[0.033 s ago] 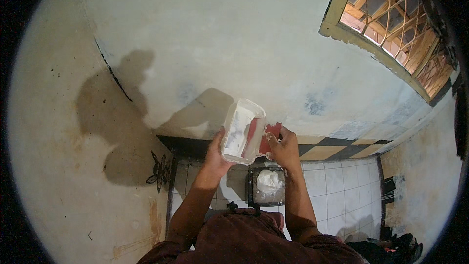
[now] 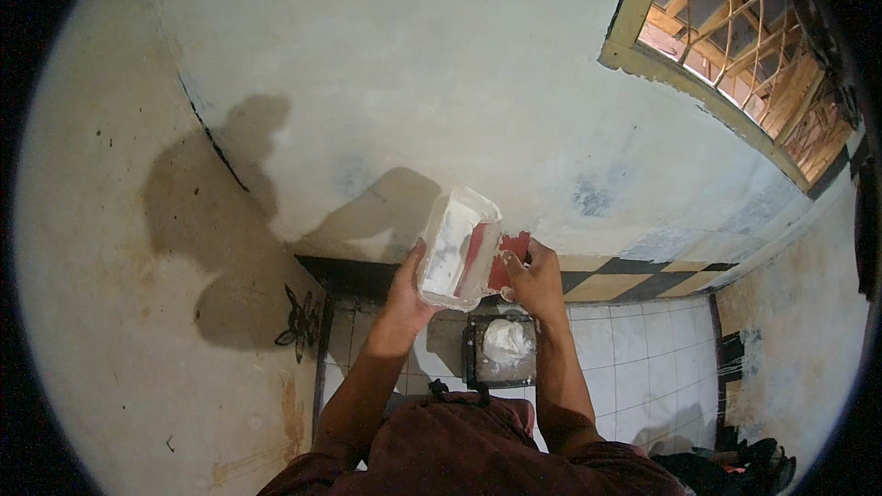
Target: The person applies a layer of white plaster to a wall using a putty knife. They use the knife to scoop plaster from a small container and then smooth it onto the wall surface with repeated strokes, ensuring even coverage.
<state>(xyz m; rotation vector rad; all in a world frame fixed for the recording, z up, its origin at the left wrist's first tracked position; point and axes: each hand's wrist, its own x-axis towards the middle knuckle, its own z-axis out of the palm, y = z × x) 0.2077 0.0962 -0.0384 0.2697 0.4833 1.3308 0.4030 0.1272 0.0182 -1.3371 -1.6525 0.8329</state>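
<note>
In my left hand (image 2: pixel 412 283) is a rectangular translucent plastic container (image 2: pixel 448 248) with white paste inside, tilted on a slant in front of the wall (image 2: pixel 432 83). My right hand (image 2: pixel 533 274) grips a red scraper (image 2: pixel 512 246), smeared with white paste, at the container's right side. A red shape also shows through or inside the container. Below my hands, on the white tiled floor, sits a square dark-rimmed tray (image 2: pixel 473 358) with a mound of white paste (image 2: pixel 505 342) in it.
A window (image 2: pixel 726 55) with a yellow frame and grille is at upper right. Checkered tiles (image 2: pixel 634 280) run along the wall's foot. Side walls (image 2: pixel 101 294) bound the narrow space. A black flower-shaped object (image 2: pixel 299 320) is at lower left, and dark items (image 2: pixel 753 464) lie at lower right.
</note>
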